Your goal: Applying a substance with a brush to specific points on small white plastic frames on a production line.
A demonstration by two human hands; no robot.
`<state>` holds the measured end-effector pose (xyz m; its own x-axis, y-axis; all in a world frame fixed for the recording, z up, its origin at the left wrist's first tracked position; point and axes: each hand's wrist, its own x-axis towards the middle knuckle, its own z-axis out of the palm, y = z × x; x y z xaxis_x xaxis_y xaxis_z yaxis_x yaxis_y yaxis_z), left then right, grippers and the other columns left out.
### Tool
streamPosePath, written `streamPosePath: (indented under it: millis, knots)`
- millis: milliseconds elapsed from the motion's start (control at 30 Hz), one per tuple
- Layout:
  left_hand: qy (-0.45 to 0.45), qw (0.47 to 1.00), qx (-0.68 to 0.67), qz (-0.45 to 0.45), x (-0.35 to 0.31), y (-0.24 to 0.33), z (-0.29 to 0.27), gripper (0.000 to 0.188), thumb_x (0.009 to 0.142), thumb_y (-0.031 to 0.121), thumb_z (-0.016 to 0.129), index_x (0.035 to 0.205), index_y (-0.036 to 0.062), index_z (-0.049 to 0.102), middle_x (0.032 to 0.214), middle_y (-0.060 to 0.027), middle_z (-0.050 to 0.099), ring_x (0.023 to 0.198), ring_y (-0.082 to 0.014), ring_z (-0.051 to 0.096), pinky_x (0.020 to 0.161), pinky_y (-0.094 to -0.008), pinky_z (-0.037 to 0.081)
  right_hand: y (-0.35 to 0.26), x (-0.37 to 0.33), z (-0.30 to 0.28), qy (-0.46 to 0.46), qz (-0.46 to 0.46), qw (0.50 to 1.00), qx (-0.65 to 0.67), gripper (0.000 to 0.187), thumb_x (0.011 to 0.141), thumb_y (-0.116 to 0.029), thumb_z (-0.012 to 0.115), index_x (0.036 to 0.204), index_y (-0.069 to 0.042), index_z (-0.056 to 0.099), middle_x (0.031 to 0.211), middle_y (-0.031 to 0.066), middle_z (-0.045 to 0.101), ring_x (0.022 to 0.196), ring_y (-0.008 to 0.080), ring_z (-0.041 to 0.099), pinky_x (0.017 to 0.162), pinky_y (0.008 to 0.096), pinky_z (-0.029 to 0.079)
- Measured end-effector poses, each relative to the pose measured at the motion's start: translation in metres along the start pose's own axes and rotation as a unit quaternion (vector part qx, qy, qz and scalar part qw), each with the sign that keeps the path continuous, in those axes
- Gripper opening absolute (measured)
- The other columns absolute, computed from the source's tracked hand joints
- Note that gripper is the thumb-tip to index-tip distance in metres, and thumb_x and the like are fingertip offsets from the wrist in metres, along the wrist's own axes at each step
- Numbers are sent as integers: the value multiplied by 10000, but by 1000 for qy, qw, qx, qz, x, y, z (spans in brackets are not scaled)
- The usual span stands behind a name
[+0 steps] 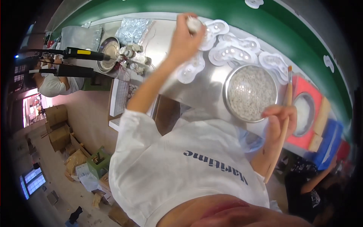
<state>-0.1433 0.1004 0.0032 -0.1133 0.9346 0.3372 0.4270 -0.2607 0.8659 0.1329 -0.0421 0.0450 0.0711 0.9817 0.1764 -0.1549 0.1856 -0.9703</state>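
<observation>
My left hand is raised at the back of the metal table, its fingers closed round a small whitish rounded thing whose kind I cannot make out. Beside it lie several white lobed plastic pieces with shiny round spots. A paintbrush with a long wooden handle is gripped in my right hand, its bristles pointing away from me. That hand is at the near right rim of a round metal bowl, its fingertips over the edge. Small pale, glossy pieces fill the bowl.
A red tray with another metal bowl stands right, near a blue bin. At left are a silvery bag, a metal dish and black-handled tools. A green wall curves behind. Other people sit left and right.
</observation>
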Motion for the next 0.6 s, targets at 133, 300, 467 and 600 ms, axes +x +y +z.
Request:
streamPosePath:
  millis: [133, 300, 467, 600]
  knots:
    - [36, 989, -54, -134, 161, -145, -54, 406, 844, 203, 609, 1100, -99, 517, 714, -129, 643, 651, -221, 634, 593, -393, 503, 0, 3, -8, 38, 32, 999, -23, 262, 809, -16, 613, 844, -68, 358, 699, 135, 602, 621, 164, 574, 639, 281, 485]
    - [76, 933, 344, -69, 235, -230, -58, 557, 843, 401, 529, 1207, -19, 497, 1131, -238, 597, 1071, -401, 561, 899, -451, 452, 3, 1, -24, 112, 34, 991, -68, 246, 842, -100, 599, 826, -69, 356, 664, 131, 598, 598, 158, 553, 610, 271, 455]
    - [38, 873, 479, -79, 240, -240, -77, 656, 859, 535, 467, 1270, 24, 459, 1232, -257, 523, 1216, -380, 438, 987, -582, 269, -3, -2, -37, 154, -13, 983, -99, 269, 872, -191, 584, 821, -64, 353, 636, 145, 589, 557, 173, 538, 564, 276, 451]
    - [160, 777, 597, 119, 251, -208, -41, 795, 814, 642, 484, 1305, 17, 449, 1218, -248, 546, 1166, -382, 500, 976, -574, 313, -7, -3, -45, 198, -56, 974, -98, 330, 933, -326, 514, 826, -55, 361, 604, 154, 561, 533, 195, 528, 510, 297, 457]
